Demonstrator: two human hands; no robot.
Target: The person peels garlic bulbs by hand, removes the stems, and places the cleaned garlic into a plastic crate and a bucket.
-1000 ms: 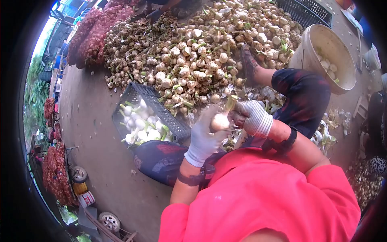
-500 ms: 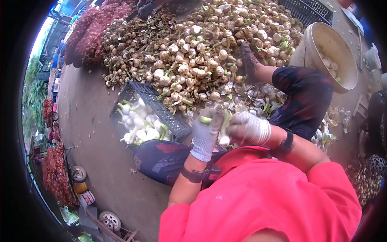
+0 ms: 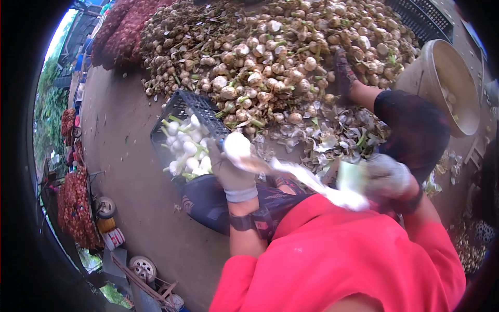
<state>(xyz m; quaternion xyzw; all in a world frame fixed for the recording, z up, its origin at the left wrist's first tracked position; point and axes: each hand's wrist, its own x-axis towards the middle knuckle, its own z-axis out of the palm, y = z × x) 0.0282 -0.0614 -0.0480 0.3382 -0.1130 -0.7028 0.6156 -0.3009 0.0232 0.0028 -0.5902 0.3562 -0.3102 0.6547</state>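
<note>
Just left of centre, the gloved left hand (image 3: 231,176) grips a white bulb (image 3: 237,144), seemingly steadying it against the tug of a pale strip (image 3: 319,187) trailing toward the right hand (image 3: 391,178), whose grip is too blurred to tell.

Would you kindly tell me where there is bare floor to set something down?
The widest nearly bare stretch of floor lies between the black crate of white bulbs and the wheeled cart at picture left. It is crowded at the unpeeled pile, and peelings litter the ground between the legs.
</note>
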